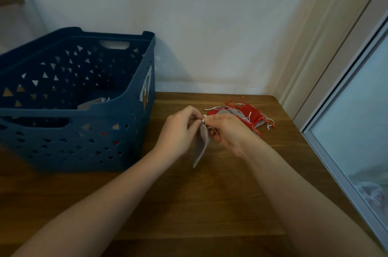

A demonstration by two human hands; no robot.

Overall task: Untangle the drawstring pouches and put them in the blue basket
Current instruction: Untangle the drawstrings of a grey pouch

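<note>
A grey drawstring pouch hangs between my hands above the wooden table. My left hand and my right hand both pinch its top, where the white drawstring is knotted. Behind my right hand lies a tangled pile of red and grey pouches with white and orange strings. The blue basket stands to the left; one grey pouch lies inside it.
A white wall runs behind the table. A window frame borders the table's right edge. The basket's wall has triangular holes and a handle slot facing me.
</note>
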